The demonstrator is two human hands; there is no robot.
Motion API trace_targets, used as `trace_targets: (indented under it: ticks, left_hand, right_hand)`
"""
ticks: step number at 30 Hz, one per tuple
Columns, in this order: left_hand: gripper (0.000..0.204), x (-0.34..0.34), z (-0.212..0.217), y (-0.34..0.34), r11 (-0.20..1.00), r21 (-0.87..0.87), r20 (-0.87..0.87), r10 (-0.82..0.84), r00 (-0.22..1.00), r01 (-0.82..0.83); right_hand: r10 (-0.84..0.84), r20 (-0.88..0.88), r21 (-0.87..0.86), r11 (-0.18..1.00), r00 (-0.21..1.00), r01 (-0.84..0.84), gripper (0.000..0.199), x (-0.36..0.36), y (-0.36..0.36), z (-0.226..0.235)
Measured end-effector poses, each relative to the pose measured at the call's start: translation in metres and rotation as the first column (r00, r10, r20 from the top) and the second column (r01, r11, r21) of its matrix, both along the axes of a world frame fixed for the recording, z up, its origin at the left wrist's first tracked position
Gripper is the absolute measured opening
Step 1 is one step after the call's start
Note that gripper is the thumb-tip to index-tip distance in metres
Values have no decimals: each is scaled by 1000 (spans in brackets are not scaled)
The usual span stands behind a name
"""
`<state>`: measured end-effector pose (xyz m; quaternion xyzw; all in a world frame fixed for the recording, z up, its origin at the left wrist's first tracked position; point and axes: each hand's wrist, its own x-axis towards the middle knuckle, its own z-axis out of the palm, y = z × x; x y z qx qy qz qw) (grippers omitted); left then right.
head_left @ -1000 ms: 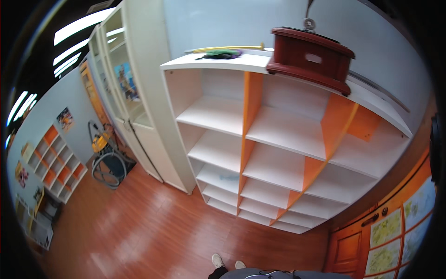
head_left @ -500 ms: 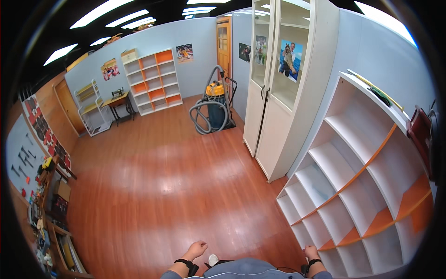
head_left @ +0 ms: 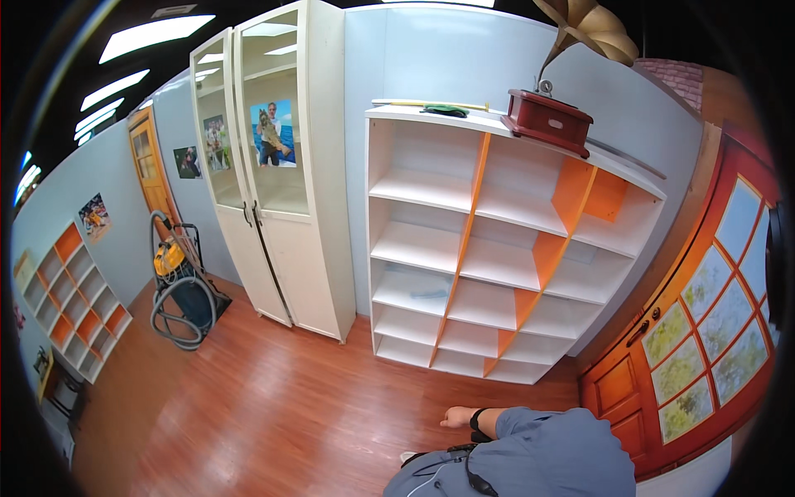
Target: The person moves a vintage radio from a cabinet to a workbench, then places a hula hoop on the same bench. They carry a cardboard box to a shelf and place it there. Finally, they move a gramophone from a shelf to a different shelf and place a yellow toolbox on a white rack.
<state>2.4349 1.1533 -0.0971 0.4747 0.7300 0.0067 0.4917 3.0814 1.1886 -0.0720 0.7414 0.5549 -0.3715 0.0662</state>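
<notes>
**One bare hand hangs empty low in front of a white and orange shelf unit**

The hand shows at the lower edge, left of the torso, so I take it for the left hand. It is released, fingers loosely stretched towards the left, holding and touching nothing, with only the wooden floor under it. A dark wristband sits at the cuff of the blue-grey sleeve. The right hand is out of view. The shelf unit stands straight ahead of the hand against the wall, its long side running left to right, its lowest compartments nearest and well apart from the fingers. A red-boxed gramophone stands on top. A tall white cabinet is just left of the unit, a yellow vacuum cleaner farther left, and a red glazed door to the right.
</notes>
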Motion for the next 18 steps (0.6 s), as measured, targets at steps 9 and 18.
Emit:
trace_targets:
  ticks: [9, 18]
  left_hand:
    - [29, -24, -16, 52, 925, -81, 205, 379, 902, -370]
    - [26, -82, -49, -26, 498, -176, 350, 838, 419, -849]
  right_hand:
    - [15, 88, -218, 976, 996, 4, 61, -52, 97, -17]
    - [23, -221, -245, 966, 975, -78, 42, -213, 317, -42]
